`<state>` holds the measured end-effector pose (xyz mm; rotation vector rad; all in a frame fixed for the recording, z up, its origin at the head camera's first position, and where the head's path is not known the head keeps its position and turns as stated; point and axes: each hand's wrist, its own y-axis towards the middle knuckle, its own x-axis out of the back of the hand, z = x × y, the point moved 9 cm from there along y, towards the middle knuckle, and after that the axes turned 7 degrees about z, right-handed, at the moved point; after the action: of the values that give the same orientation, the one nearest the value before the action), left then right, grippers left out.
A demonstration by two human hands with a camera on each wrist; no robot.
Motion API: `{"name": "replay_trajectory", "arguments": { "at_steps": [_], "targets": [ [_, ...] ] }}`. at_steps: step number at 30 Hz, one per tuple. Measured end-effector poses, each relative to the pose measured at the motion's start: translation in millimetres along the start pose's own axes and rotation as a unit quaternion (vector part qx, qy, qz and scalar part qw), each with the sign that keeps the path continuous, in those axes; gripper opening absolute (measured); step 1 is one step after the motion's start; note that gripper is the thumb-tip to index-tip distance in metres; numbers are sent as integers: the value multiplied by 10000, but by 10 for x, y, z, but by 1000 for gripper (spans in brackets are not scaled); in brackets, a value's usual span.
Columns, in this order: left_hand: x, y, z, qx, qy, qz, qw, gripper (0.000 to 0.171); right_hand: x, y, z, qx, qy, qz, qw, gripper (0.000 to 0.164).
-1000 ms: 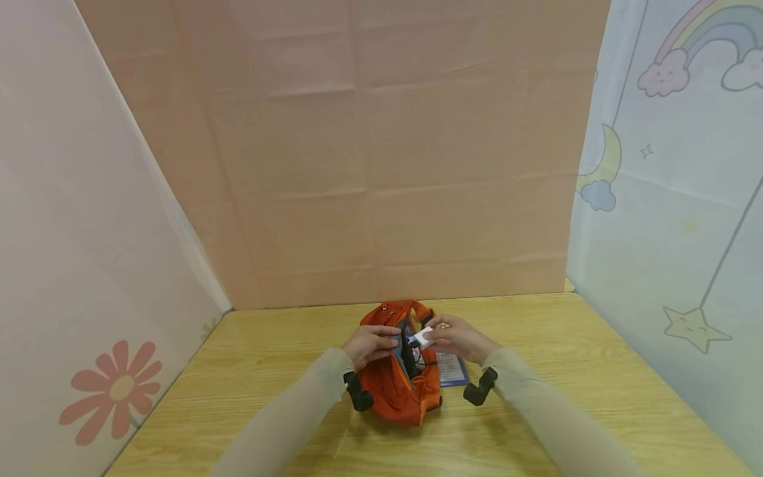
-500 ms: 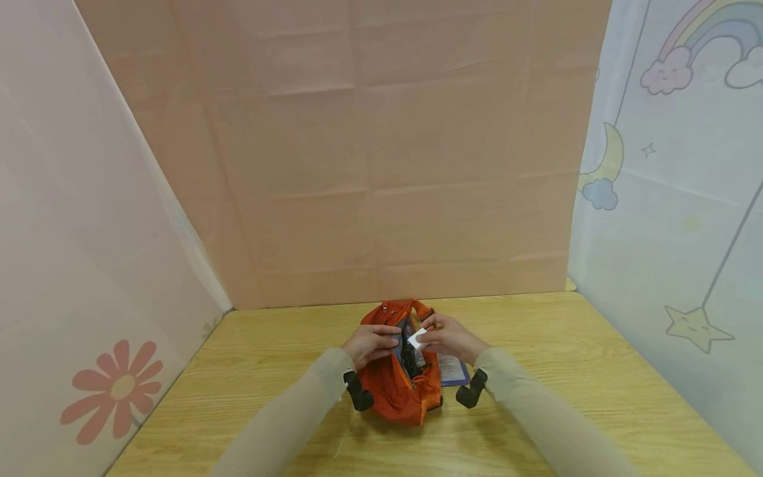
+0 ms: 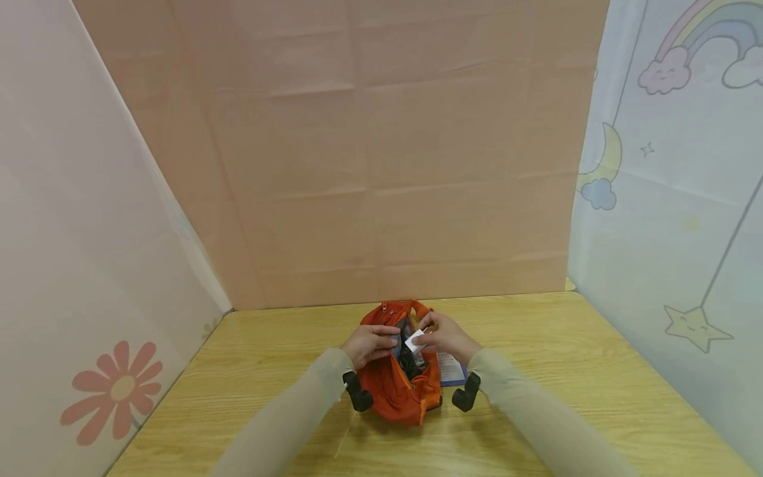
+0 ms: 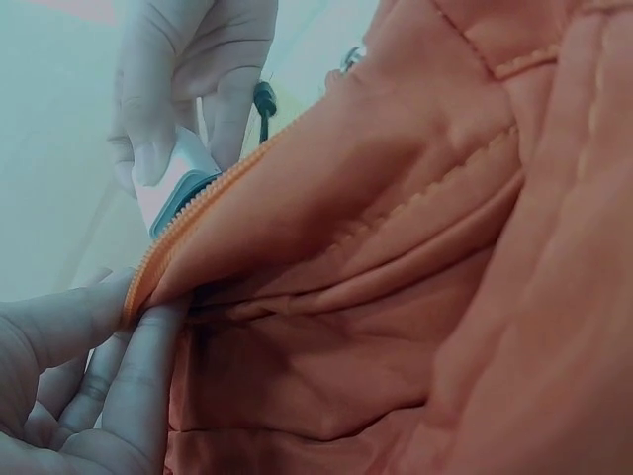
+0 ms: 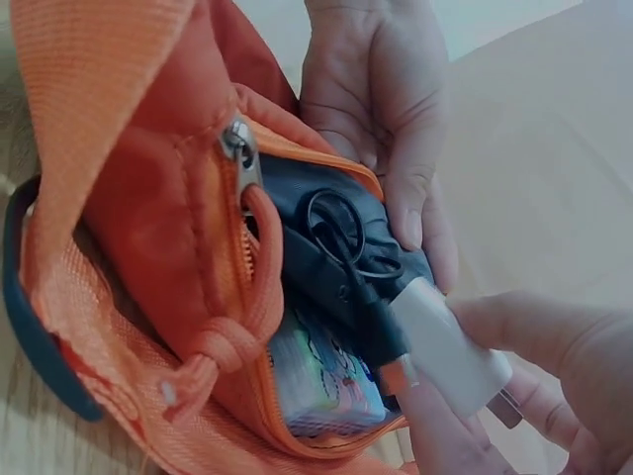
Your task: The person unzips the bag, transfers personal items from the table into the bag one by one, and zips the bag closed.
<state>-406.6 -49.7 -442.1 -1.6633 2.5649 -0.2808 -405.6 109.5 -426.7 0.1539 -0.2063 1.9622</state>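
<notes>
An orange-red waist bag [image 3: 390, 391] lies on the table with its zipped mouth spread apart. My left hand [image 3: 371, 346] pinches the zipper edge [image 4: 188, 223] between thumb and fingers, pulling that side away. In my right hand [image 3: 450, 336] is a white plug charger [image 5: 450, 346], gripped between thumb and fingers, a metal prong showing at one end. The charger is right at the bag's opening. Inside the bag, a looped black cable [image 5: 371, 307] with a plug end lies over dark lining, beside a clear packet with coloured print [image 5: 321, 381].
A blue-edged card with print [image 3: 453, 371] lies on the table right of the bag, partly hidden under the right hand. Orange straps [image 5: 59, 237] hang off the bag. The wooden table [image 3: 286, 331] is bounded by a tan back panel [image 3: 369, 165] and printed side panels.
My right hand has moved a little left with the white charger, bringing it over the bag's mouth. My left hand and the bag have stayed in place.
</notes>
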Motion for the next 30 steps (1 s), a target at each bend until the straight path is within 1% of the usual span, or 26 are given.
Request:
{"name": "replay_trajectory", "arguments": {
  "at_steps": [8,14,18,23,30],
  "targets": [
    [7,10,15,21,28,-4,10000,34,8,-26,72,181,-389,-123,9990,26],
    [8,-22,-13,13,49,17,10000,35,-21,-25,77,175,-279,-49,9994,28],
    [11,-29,-28,46,50,-9,10000,36,-25,-27,77,137,-246,-96,9996,30],
    [0,-30,-41,21,109,12,9999,37,-23,-22,79,78,-275,-150,9995,32],
    [-20,-12,-33,12,85,14,10000,36,-25,-16,96,84,-412,-83,9991,36]
  ]
}}
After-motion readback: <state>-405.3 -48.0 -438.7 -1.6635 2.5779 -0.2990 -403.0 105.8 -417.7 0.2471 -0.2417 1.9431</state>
